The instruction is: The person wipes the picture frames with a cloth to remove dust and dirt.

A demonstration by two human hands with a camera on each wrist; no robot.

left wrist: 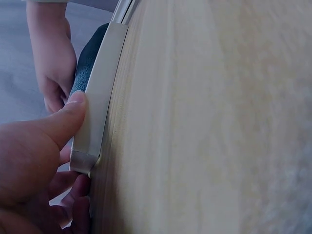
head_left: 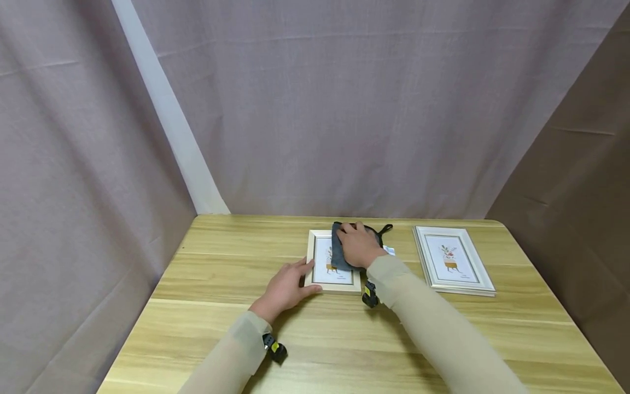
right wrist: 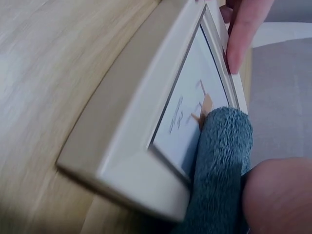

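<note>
Cloth point(head_left: 339, 256) and frame point(head_left: 337, 288) are together near the back of the tabletop point(head_left: 330, 339) in the head view. The dark cloth lies over the right part of the frame and hides some of its picture point(head_left: 322, 269). The right hand point(head_left: 361, 245) is on top, its bent fingers holding the cloth. A little black loop point(head_left: 387, 228) sticks out from the cloth. The left hand point(head_left: 285, 284) has the frame's near left corner clamped between its fingers and thumb. Off to the right, not touching, a white frame point(head_left: 464, 287) lies flat with flowers on it.

In the left wrist view, I see the left thumb on the frame's pale side, with the other fingers curled by the corner. Behind them, the right hand is on the cloth.

In the right wrist view, the fuzzy cloth sits on the picture. I cannot tell there what the right fingers do. The left hand touches the frame's far edge.
</note>
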